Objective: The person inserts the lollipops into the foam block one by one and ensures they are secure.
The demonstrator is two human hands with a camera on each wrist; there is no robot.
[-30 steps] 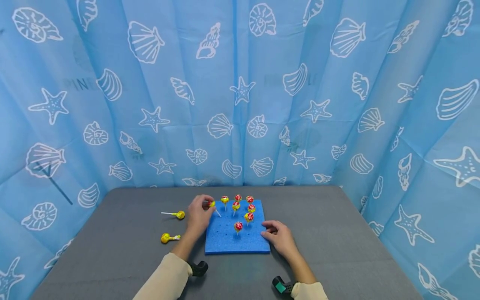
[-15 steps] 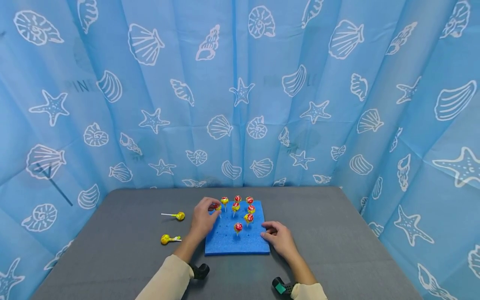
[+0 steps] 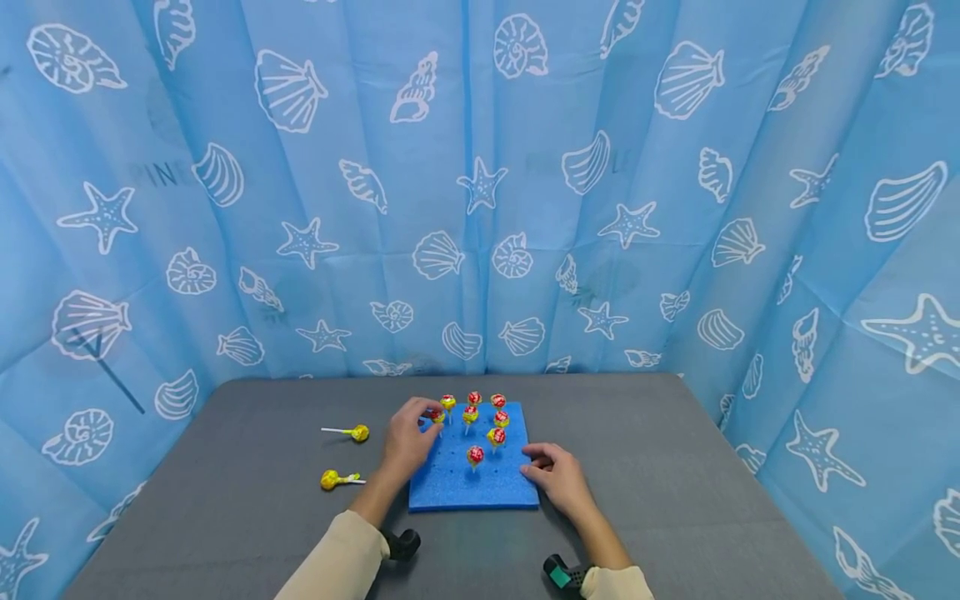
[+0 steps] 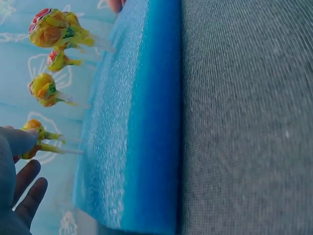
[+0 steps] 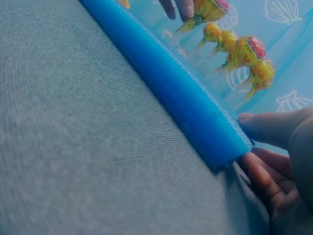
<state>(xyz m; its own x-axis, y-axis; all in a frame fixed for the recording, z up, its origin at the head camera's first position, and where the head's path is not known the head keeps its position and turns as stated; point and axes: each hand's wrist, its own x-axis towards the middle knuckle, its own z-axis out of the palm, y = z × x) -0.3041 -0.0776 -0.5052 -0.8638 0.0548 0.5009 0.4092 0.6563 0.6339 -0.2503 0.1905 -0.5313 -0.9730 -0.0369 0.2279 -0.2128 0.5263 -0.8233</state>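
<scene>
My left hand point(image 3: 406, 437) is over the back left part of a blue foam board point(image 3: 472, 493). Its thumb and fingers pinch the red and yellow wrapped head of a lollipop point(image 3: 437, 417), whose white stick points down at the board. In the left wrist view the thumb lies against a yellow lollipop head point(image 4: 33, 126), and other fingers spread below it. My right hand point(image 3: 558, 473) holds the board's right edge, thumb at the top and fingers by the side point(image 5: 266, 178). Several lollipops stand upright in the board, among them a front one point(image 3: 475, 456).
Two yellow lollipops lie on the grey table point(image 3: 645, 467) left of the board, one farther back point(image 3: 360, 433) and one nearer point(image 3: 330, 479). Small holes dot the board's left and front parts. A blue shell-print curtain point(image 3: 480, 275) hangs behind the table.
My left hand has moved slightly right and toward me, bringing its lollipop from a tilt to nearly upright at the board. The right hand keeps its place at the edge.
</scene>
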